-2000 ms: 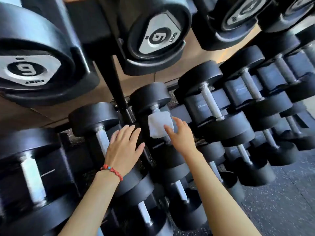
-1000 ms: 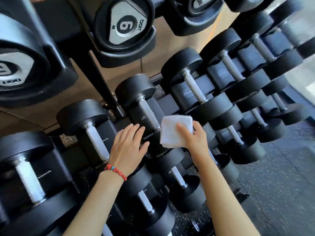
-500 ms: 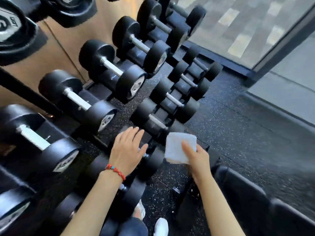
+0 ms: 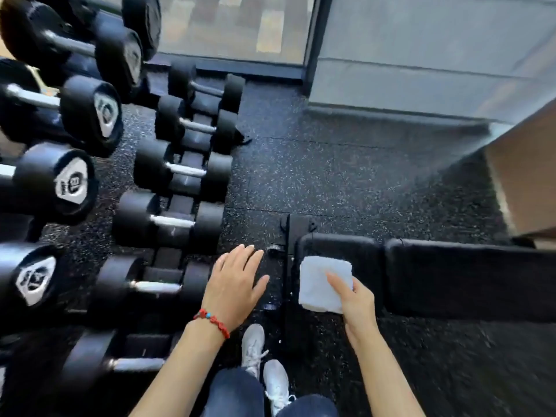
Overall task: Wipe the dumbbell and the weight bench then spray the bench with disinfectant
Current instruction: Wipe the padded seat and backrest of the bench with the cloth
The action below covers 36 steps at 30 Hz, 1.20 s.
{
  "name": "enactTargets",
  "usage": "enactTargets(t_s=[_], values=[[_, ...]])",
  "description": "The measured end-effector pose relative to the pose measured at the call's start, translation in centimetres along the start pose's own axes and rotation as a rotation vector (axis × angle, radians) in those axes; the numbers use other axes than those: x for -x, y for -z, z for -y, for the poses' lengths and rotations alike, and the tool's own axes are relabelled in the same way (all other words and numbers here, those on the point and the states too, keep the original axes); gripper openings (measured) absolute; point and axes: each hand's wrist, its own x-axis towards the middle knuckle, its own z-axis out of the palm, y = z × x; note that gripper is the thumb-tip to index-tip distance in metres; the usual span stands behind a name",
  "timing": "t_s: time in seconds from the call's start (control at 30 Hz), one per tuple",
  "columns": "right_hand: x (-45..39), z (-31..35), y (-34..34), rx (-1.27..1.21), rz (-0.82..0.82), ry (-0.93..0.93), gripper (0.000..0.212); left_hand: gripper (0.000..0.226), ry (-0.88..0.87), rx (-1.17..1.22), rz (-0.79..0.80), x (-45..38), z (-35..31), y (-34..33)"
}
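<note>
The white cloth [image 4: 325, 283] is pinched in the right hand [image 4: 356, 299], over the near end of the black padded weight bench [image 4: 451, 278]; whether it touches the pad is hard to tell. The bench runs off the right edge. The left hand [image 4: 234, 284] hangs spread and empty above the floor [image 4: 346, 176]. Dumbbells [image 4: 168, 221] on the rack at left are blurred, the nearest cut off.

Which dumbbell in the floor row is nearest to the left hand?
The dumbbell just left of the left hand; its right head almost meets the hand's edge. The others in that row lie farther up or lower down.
</note>
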Motion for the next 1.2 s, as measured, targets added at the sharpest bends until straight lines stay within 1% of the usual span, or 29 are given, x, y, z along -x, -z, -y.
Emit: enactTargets(t_s=[0.2, 0.37, 0.53, 0.63, 0.77, 0.87, 0.97, 1.03, 1.1, 1.17, 1.2], values=[[-3.6, -2.8, 3.2, -0.053, -0.187, -0.032, 0.008, 0.051, -0.167, 0.026, 0.095, -4.2, -1.4, -4.8], [-7.2, -5.8, 4.5, -0.041, -0.294, -0.07, 0.007, 0.052, -0.208, 0.035, 0.186, -6.3, -1.7, -8.7], [-12.2, -9.6, 5.8, 0.06, -0.313, -0.071, 0.016, 0.053, -0.215, 0.02, 0.238, -7.7, -1.8, -13.9], [-15.6, -11.8, 6.2, 0.135, -0.263, -0.071, 0.008, 0.053, -0.197, 0.006, 0.251, -8.5, -1.9, -17.4], [-20.4, -15.2, 6.2, 0.172, -0.165, -0.029, 0.004, 0.052, -0.164, 0.039, 0.232, -9.0, -2.1, -22.5], [-23.3, -17.6, 6.0, 0.269, -0.12, -0.018, 0.014, 0.052, -0.128, 0.054, 0.203, -8.8, -2.2, -26.4], [-24.4, -19.3, 6.0, 0.397, -0.127, -0.027, 0.045, 0.053, -0.111, 0.064, 0.203, -8.6, -2.3, -30.1], [-24.3, -19.9, 5.8, 0.461, -0.164, 0.05, 0.062, 0.053, -0.112, 0.071, 0.207, -8.9, -2.5, -32.0], [-23.8, -20.4, 5.4, 0.527, -0.216, 0.153, 0.061, 0.053, -0.12, 0.07, 0.183, -9.4, -2.7, -33.4], [-23.4, -21.3, 5.1, 0.605, -0.274, 0.187, 0.055, 0.053, -0.122, 0.064, 0.154, -9.9, -2.7, -34.3], [-23.3, -21.9, 4.9, 0.64, -0.3, 0.191, 0.055, 0.054, -0.119, 0.061, 0.141, -10.1, -2.7, -34.7]])
